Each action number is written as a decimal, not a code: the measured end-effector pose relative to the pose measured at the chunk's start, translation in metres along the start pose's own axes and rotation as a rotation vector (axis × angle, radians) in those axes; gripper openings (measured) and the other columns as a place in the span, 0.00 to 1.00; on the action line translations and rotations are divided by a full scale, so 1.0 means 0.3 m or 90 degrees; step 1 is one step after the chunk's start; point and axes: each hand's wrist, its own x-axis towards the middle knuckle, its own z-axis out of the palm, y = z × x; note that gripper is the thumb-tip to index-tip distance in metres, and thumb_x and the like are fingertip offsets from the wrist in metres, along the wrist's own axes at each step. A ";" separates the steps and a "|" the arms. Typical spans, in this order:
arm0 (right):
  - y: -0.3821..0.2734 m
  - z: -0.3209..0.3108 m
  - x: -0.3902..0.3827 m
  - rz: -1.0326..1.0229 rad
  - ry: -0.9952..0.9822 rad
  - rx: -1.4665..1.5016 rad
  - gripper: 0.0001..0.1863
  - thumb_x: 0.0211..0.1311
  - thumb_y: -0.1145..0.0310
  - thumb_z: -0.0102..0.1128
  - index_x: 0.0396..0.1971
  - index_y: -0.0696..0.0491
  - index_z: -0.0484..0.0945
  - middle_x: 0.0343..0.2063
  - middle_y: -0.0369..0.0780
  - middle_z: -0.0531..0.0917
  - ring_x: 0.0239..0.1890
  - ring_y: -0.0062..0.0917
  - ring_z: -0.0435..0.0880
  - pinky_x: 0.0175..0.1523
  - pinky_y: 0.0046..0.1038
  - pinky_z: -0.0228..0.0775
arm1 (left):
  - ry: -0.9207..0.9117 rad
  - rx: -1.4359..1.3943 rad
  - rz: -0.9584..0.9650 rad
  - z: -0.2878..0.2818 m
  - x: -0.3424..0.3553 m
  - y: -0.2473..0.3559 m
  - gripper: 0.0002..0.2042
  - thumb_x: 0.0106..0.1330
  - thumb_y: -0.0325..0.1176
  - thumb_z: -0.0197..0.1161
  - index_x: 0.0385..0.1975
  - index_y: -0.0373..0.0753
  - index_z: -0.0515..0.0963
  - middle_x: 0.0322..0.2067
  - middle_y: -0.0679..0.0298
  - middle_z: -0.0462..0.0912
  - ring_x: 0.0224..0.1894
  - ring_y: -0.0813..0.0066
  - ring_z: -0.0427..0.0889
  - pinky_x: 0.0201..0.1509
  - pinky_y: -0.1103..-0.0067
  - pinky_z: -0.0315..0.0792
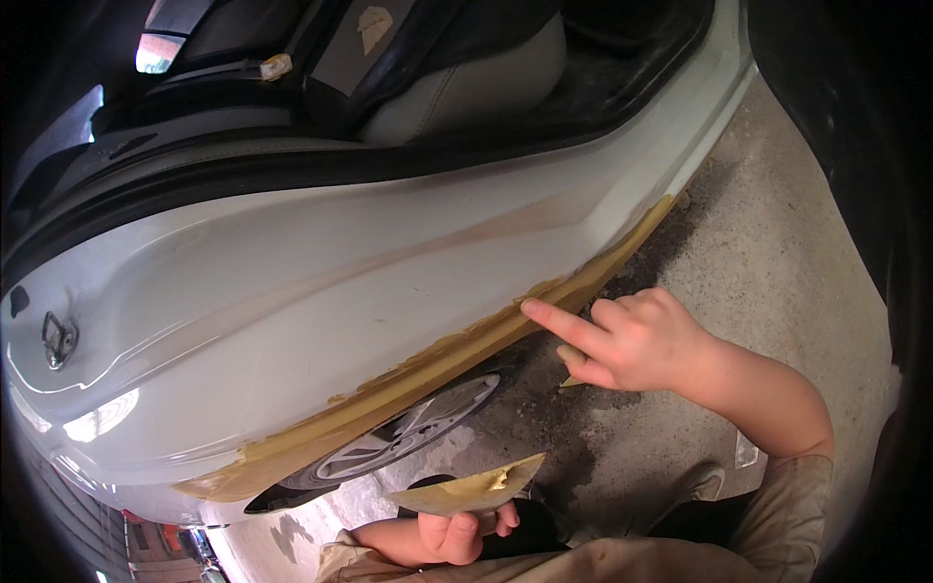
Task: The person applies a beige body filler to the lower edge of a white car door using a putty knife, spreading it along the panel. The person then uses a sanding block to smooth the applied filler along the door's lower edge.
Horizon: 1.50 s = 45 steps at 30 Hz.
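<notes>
A strip of yellow body filler [428,369] runs along the lower edge of a white car panel [292,291], round the wheel arch. My right hand [641,340] reaches in from the right, with its index fingertip on or just at the filler's edge. Its other fingers are curled, and a small thin yellowish corner pokes out below them; most of that piece is hidden. Low in the middle, my left hand [457,534] grips a thin filler board [471,486] from beneath. A lump of yellow filler [503,478] sits on the board's upper face.
Beneath the arch shows a wheel [408,428] with a silver rim. A light seat [476,87] lies inside the open doorway. The door latch striker [58,340] is at far left. Stained concrete floor [758,233] stretches to the right, beside a dark shape.
</notes>
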 end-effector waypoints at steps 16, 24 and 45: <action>-0.041 -0.016 0.053 -0.057 0.013 -0.081 0.42 0.50 0.59 0.75 0.71 0.32 0.76 0.16 0.31 0.63 0.11 0.18 0.68 0.17 0.23 0.69 | 0.022 0.017 0.040 0.001 -0.016 -0.010 0.25 0.83 0.46 0.49 0.56 0.21 0.71 0.39 0.46 0.83 0.32 0.69 0.80 0.37 0.76 0.77; 0.010 -0.005 0.006 -0.024 -0.014 -0.037 0.40 0.52 0.62 0.74 0.70 0.33 0.77 0.16 0.31 0.65 0.11 0.19 0.69 0.18 0.24 0.69 | 0.032 -0.006 0.070 0.021 -0.015 -0.034 0.25 0.84 0.45 0.48 0.57 0.21 0.70 0.39 0.46 0.83 0.32 0.69 0.80 0.38 0.76 0.77; 0.008 0.006 0.012 -0.024 -0.003 -0.047 0.41 0.51 0.61 0.74 0.70 0.33 0.77 0.16 0.31 0.66 0.11 0.19 0.72 0.18 0.24 0.71 | 0.045 0.014 0.059 0.027 -0.022 -0.023 0.27 0.83 0.48 0.48 0.54 0.21 0.72 0.37 0.46 0.83 0.31 0.69 0.80 0.36 0.76 0.77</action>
